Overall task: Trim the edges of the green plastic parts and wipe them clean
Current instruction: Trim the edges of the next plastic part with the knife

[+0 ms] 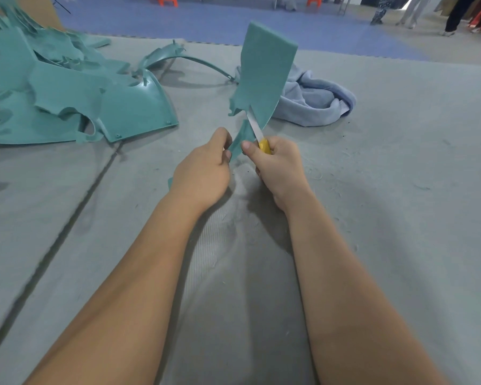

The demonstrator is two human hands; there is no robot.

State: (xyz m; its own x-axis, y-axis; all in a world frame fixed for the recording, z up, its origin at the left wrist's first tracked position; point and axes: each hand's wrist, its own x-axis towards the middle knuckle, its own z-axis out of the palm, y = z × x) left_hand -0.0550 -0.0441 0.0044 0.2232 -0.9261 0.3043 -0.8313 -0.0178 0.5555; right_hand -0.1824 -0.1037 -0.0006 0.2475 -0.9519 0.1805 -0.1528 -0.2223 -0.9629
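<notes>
A green plastic part (pixel 263 70) stands upright in the middle of the view, its wide flat end up. My left hand (pixel 203 173) grips its narrow lower end. My right hand (pixel 275 168) holds a yellow-handled knife (pixel 257 129), and the blade lies against the part's ragged lower edge. A light blue cloth (pixel 314 101) lies crumpled on the grey mat just behind the part.
A pile of green plastic parts (pixel 67 95) covers the left side of the grey mat (pixel 400 190), with a curved green strip (pixel 189 58) behind it. Thin plastic shavings lie near my hands. People's legs and orange stools stand far back.
</notes>
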